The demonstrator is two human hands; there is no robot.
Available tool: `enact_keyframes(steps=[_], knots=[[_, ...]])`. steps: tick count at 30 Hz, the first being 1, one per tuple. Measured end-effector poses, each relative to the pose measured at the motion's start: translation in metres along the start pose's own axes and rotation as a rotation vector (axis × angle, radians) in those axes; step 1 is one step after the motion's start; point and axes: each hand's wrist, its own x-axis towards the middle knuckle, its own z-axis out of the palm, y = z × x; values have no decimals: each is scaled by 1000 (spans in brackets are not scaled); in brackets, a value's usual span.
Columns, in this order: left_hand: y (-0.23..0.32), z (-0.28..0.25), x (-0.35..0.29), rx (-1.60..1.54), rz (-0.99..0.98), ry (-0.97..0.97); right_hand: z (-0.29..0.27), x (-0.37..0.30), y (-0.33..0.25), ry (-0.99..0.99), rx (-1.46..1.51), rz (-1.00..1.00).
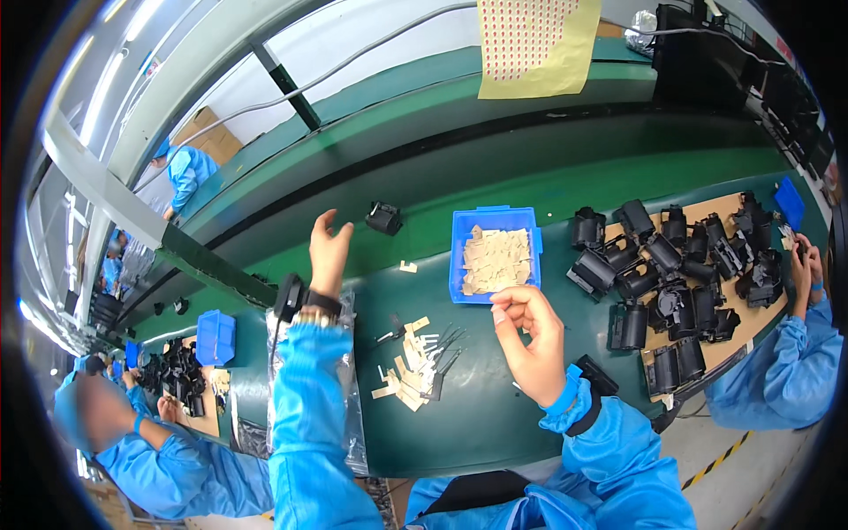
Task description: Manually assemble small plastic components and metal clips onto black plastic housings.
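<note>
A yellow sheet (537, 44) dotted with rows of small red stickers is hung at the top centre. Brown cardboard boxes (205, 134) are stacked at upper left. A clear plastic bag (352, 415) is spread at lower centre.

On the table (495, 424), a bin (495, 254) of paper pieces (496, 261) sits at twelve o'clock from the right hand (530, 340), plastic housings (680, 283) at three, loose strips (411, 367) at nine.

1. Factory assembly line: long green conveyor belt (530, 168) runs past the bench.
2. Workers in blue coats (777, 371) sit side by side.
3. Black plastic parts (680, 283) piled up; blue bin (495, 252) holds small pieces.
</note>
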Motion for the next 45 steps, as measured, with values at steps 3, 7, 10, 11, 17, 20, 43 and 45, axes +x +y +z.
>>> enact_keyframes(steps=[3, 7, 10, 11, 17, 20, 43, 45], knots=[[54, -26, -63, 13, 283, -438, -6, -1, -1, 17, -26, -3], [79, -66, -159, 323, 433, -727, 0, -6, -10, -44, -6, -24], [95, -66, -208, 362, 448, -699, 1, -7, -11, -72, 0, -13], [101, -63, -219, 416, 487, -666, 1, -7, -10, -76, 3, -3], [100, -44, -241, 620, 562, -563, 1, -6, -7, -80, 8, 15], [96, -40, -243, 715, 579, -572, 1, -4, -4, -74, -1, 0], [79, -69, -191, -17, -177, -878, 3, -5, -5, -287, -129, 30], [76, -71, -194, -70, -211, -840, 4, -7, -2, -359, -144, 32]])
